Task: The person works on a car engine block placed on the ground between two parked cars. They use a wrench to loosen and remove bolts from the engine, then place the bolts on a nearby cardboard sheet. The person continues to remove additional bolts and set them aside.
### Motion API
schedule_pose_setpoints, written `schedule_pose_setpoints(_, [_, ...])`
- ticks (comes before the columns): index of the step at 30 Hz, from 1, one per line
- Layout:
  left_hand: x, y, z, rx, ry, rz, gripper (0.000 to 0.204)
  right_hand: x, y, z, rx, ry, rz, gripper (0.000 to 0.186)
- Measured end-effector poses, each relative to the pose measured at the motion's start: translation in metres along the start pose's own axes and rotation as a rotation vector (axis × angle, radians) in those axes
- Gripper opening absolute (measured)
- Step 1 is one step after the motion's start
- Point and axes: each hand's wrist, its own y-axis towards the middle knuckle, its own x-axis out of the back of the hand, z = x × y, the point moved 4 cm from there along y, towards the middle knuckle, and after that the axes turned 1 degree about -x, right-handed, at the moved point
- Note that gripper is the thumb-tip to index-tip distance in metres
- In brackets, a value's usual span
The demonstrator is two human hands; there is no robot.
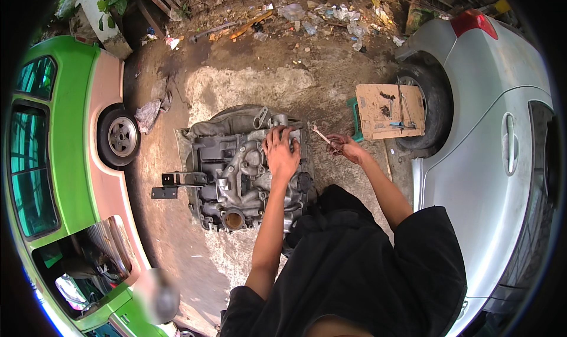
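A grey metal engine [242, 172] lies on the ground in front of me, with cast pipes and a round port on its upper side. On its right part rests my left hand [282, 151], fingers spread and bent over the metal, their tips partly hidden among the engine parts. Just right of the engine, my right hand [347, 147] is closed around a wrench [320, 134]. The wrench's head points up and left, apart from the engine. Both hands look dark with grease. A black bracket [177, 179] sticks out from the engine's left side.
A cardboard sheet [378, 115] on a green stool [356, 120] holds bolts and tools at the right. Beyond it stands a silver car [472, 130]. A green and pink vehicle [71, 130] stands left. Cloth [150, 113] and scattered litter [348, 18] lie on the ground.
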Motion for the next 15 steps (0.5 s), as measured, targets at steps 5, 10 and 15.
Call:
schedule_pose_setpoints(5, [0.0,-0.001,0.001,-0.002,-0.007,0.001,0.035,-0.005,0.024,-0.021,-0.042,-0.101,-0.083,0.02])
schedule_pose_setpoints(10, [-0.002,-0.001,0.002,0.008,0.007,0.027,0.035,-0.002,0.035,-0.019,0.019,-0.295,-0.276,0.028])
schedule_pose_setpoints(15, [-0.001,-0.002,0.002,0.003,0.003,0.015,0.036,-0.004,0.049,-0.017,0.09,-0.439,-0.258,0.03])
